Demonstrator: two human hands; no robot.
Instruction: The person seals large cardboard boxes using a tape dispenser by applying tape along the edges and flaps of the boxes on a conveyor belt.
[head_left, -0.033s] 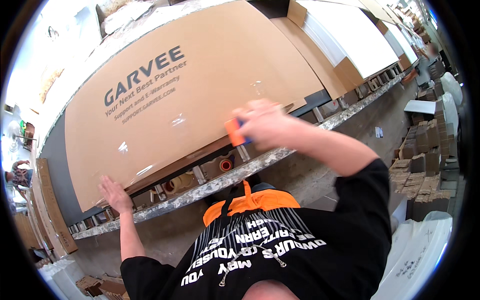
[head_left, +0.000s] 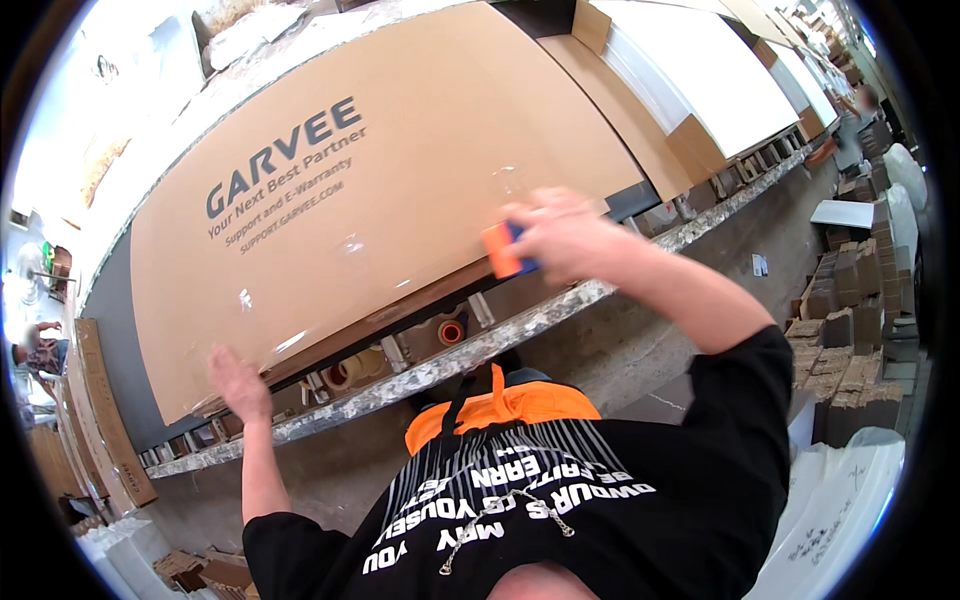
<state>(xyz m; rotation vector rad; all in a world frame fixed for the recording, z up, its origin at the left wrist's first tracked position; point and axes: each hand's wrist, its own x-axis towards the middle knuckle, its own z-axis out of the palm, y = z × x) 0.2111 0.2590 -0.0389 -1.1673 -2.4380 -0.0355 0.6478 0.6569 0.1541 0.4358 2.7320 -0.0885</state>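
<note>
A large flat brown carton [head_left: 420, 170] with dark print lies before me on a roller conveyor. Clear tape pieces [head_left: 290, 342] glint along its near side. My right hand [head_left: 565, 235], slightly blurred, is closed round an orange and blue tape dispenser [head_left: 498, 250] at the carton's near edge, right of the middle. Whether tape runs from the dispenser to the carton cannot be made out. By the near left corner is my left hand [head_left: 240, 385], holding nothing, its fingers stretched out and a little smeared. Whether it touches the cardboard is unclear.
Below the carton's near edge, tape rolls [head_left: 452, 330] sit among the conveyor's metal supports, behind a speckled rail [head_left: 400, 386]. An open carton with a white panel [head_left: 700, 70] stands farther right. Cardboard stacks [head_left: 845, 370] line the right side. A person [head_left: 45, 352] is at far left.
My right hand has moved right with the tape dispenser. My left hand has shifted slightly right. The carton has barely moved, a touch to the left.
</note>
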